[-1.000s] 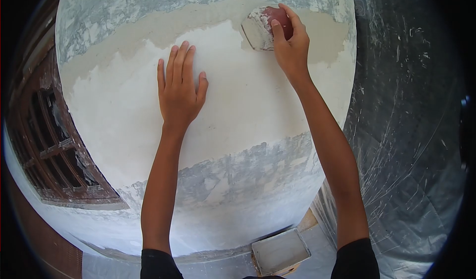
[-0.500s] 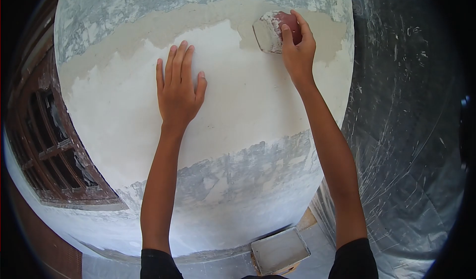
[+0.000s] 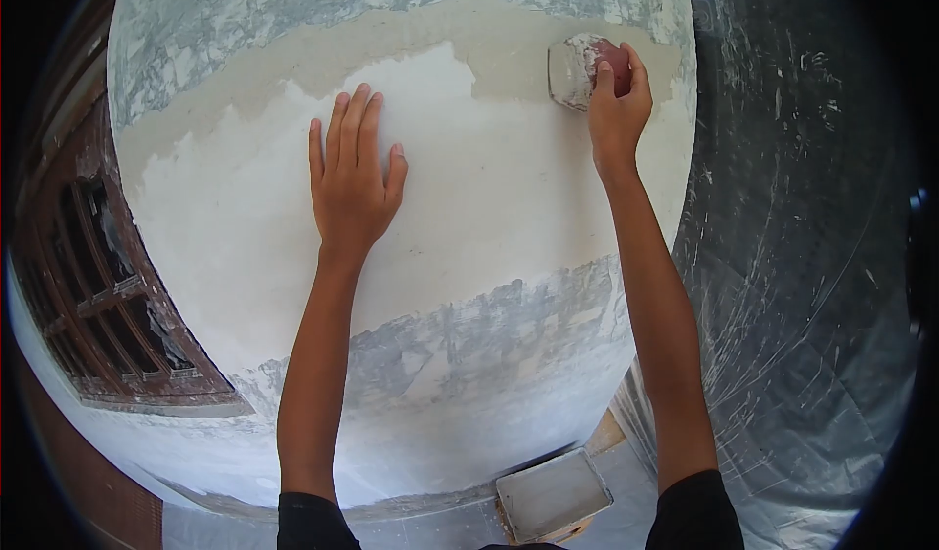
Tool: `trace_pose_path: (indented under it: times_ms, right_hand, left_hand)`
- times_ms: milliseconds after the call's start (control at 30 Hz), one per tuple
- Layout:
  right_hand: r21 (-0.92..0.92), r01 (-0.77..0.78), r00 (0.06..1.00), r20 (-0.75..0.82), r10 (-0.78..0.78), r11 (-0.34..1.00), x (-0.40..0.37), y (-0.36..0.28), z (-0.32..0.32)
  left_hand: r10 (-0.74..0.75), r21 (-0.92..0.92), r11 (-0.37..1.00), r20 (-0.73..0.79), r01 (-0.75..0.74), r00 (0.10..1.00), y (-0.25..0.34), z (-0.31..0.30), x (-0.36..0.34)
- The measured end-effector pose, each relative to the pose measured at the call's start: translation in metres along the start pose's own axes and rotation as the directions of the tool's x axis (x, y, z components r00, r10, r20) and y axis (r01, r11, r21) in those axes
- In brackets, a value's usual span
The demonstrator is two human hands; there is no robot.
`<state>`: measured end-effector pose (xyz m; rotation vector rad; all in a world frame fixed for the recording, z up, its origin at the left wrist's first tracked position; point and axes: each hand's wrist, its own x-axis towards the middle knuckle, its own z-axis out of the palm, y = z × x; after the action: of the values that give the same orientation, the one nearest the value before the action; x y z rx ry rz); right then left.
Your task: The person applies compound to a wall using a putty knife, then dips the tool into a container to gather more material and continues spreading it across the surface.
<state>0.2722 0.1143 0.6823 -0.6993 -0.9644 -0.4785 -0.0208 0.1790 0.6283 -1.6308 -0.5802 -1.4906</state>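
Observation:
My left hand lies flat against the wall, fingers spread over its white coated band. Up at the right, my right hand is closed around the dark red grip of a putty scraper. Its broad blade is smeared with pale putty and held at the wall, its edge toward the left. Around it runs a beige, damp-looking strip of putty, between the white band and the mottled grey surface above.
A wooden window frame borders the wall at left. Dark plastic sheeting, splashed with white, hangs along the right. Near the wall's foot stands a rectangular tub of greyish material. Sheeting covers the floor.
My right hand and the putty scraper have moved to the right and slightly down along the beige strip. My left hand has stayed in place.

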Motion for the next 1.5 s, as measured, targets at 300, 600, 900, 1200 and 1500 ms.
trace_pose_path:
  times_ms: [300,600,900,1200,1500]
  right_hand:
    - [0.001,-0.063,0.995,0.074,0.062,0.998,-0.001,-0.002,-0.007]
    - [-0.048,-0.05,0.982,0.178,0.058,0.998,-0.002,0.005,-0.002]
    - [-0.066,0.063,0.982,0.181,-0.05,0.996,-0.006,-0.003,-0.002]
    - [0.118,-0.064,0.987,0.155,0.045,0.991,0.007,0.0,-0.004]
    - [0.139,-0.078,0.988,0.143,0.058,0.987,0.004,0.0,-0.008]
  left_hand:
    - [0.0,0.003,1.0,0.007,0.0,1.0,0.0,0.001,-0.001]
    - [-0.009,-0.018,1.0,0.031,0.009,0.999,0.001,0.002,-0.003]
    - [-0.021,0.017,1.0,0.045,0.02,0.999,0.003,0.003,-0.007]
    - [-0.042,0.026,0.999,0.055,0.041,0.998,0.01,0.004,-0.009]
    - [-0.076,0.041,0.996,0.055,0.073,0.996,0.02,0.008,-0.017]
